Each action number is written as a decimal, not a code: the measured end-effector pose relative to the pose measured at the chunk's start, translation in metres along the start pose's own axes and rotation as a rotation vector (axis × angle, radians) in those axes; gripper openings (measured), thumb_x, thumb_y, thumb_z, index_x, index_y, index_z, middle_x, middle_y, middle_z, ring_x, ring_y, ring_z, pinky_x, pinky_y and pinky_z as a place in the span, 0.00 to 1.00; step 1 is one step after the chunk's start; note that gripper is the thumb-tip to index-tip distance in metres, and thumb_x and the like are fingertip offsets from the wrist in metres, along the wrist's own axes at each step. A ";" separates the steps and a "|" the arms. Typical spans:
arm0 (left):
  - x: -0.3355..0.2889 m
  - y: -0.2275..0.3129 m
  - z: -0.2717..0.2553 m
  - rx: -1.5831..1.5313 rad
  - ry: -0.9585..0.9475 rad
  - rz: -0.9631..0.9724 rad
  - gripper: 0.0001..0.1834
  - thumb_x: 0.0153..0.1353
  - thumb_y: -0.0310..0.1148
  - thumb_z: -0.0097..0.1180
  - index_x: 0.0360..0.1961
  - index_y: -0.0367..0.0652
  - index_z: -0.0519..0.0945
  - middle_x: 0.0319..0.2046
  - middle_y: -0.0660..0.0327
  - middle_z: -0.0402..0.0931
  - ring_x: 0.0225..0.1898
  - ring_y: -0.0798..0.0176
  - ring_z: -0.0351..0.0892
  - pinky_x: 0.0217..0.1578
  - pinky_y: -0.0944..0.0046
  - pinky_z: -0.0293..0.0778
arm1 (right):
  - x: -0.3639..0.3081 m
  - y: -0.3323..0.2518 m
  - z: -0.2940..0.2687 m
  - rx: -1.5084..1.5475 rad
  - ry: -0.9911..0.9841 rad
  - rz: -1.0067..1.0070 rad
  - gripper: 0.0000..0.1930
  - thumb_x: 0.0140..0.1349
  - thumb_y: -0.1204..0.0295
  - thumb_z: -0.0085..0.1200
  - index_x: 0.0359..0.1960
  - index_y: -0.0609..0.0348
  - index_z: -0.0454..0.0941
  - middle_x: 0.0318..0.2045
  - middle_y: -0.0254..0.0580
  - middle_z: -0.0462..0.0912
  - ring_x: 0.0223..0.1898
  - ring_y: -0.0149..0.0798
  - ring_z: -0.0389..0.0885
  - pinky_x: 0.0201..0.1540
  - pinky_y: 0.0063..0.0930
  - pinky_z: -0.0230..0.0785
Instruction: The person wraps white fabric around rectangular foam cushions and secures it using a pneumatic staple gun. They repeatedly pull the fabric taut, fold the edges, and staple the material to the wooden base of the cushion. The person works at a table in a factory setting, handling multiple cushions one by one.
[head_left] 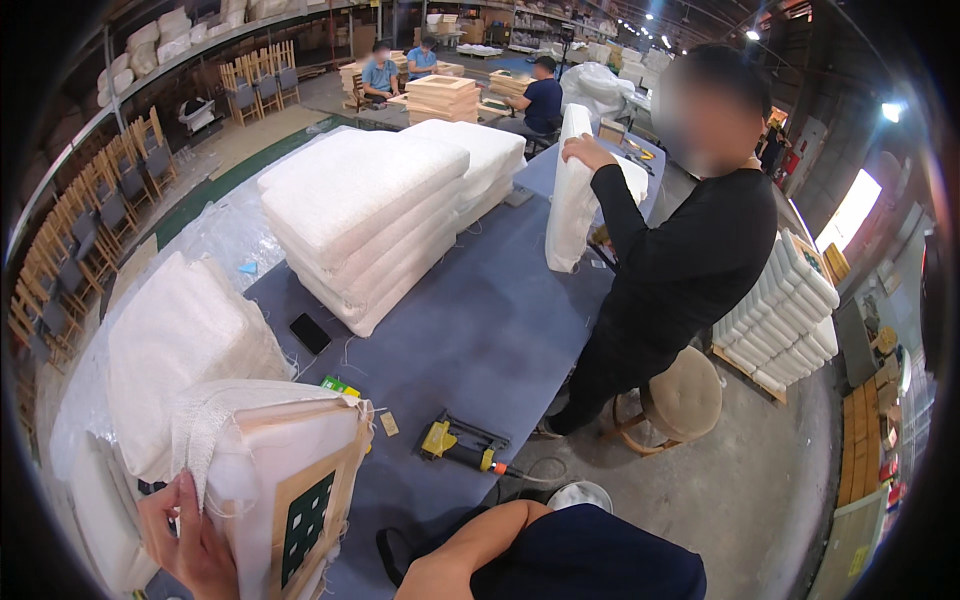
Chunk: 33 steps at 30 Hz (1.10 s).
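At the lower left my left hand is closed, pinching the loose edge of white fabric with thumb and fingers. The fabric drapes over an upended seat cushion, whose wooden frame and dark green webbed underside face to the right. Frayed threads hang along its edges. My right forearm crosses the bottom edge below a dark blue sleeve; its hand is out of the picture. On the blue-grey table, right of the cushion, lies a yellow and black staple gun with an air hose.
Behind the held cushion stands another white cushion. A phone and stacked white cushions occupy the table. Across it, a person in black grips a white cushion. A round stool stands on the floor.
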<state>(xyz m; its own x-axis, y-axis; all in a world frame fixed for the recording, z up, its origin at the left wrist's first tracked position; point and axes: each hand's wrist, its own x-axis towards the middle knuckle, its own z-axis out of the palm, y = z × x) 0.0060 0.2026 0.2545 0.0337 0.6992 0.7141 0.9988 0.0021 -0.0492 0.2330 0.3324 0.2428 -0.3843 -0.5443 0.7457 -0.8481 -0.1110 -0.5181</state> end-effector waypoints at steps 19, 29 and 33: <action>-0.036 0.049 -0.022 -0.092 0.165 0.070 0.22 0.53 0.33 0.65 0.49 0.35 0.84 0.45 0.57 0.79 0.45 0.56 0.81 0.44 0.57 0.76 | 0.003 -0.035 0.005 -0.680 0.797 0.229 0.21 0.69 0.57 0.62 0.32 0.69 0.83 0.32 0.59 0.86 0.35 0.54 0.87 0.37 0.45 0.81; -0.074 0.055 -0.050 -0.136 0.329 0.086 0.20 0.60 0.28 0.59 0.51 0.27 0.79 0.45 0.50 0.76 0.48 0.49 0.79 0.52 0.54 0.79 | -0.021 -0.015 -0.021 -1.310 0.366 0.497 0.17 0.70 0.72 0.57 0.56 0.70 0.82 0.53 0.57 0.86 0.52 0.56 0.85 0.53 0.42 0.78; -0.063 0.062 -0.065 -0.072 0.158 -0.054 0.24 0.57 0.28 0.61 0.54 0.26 0.77 0.46 0.50 0.75 0.48 0.50 0.79 0.52 0.56 0.79 | 0.004 -0.010 -0.037 -1.287 0.251 0.536 0.18 0.69 0.73 0.57 0.57 0.68 0.82 0.54 0.57 0.85 0.52 0.58 0.85 0.54 0.45 0.77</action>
<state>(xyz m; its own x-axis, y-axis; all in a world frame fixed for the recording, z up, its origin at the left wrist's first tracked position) 0.0681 0.1125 0.2517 -0.0206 0.5782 0.8156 0.9991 -0.0188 0.0386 0.2265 0.3619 0.2667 -0.6990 -0.1031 0.7076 -0.2641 0.9568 -0.1215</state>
